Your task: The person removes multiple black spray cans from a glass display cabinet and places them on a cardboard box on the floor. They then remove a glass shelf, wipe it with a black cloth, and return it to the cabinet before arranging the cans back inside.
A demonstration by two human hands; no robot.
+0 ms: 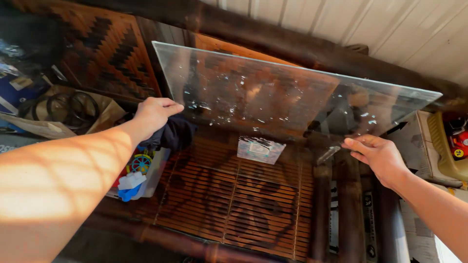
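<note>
Glass pane (273, 92): a clear sheet, smeared and speckled with white flecks, tilted up off the slatted bamboo desk (234, 204), its raised long edge toward the corrugated wall (390, 29).
Left hand (153, 116): clenched around a dark cloth (173, 134), pressed against the pane's lower left corner.
Right hand (378, 156): fingers loosely extended under the pane's lower right edge, touching it; whether it grips the glass cannot be told.
Desk: wooden slats framed by dark poles, a small shiny patch (260, 148) lying near its middle, seen just below the pane.
Left edge of desk: a plastic tub (146, 175) with a colourful wheel toy and a blue-and-white item inside.
Far left: a woven patterned panel (102, 48) and a cardboard box (73, 109) holding black rings.
Far right: a yellow tray (448, 151) with a red object.
</note>
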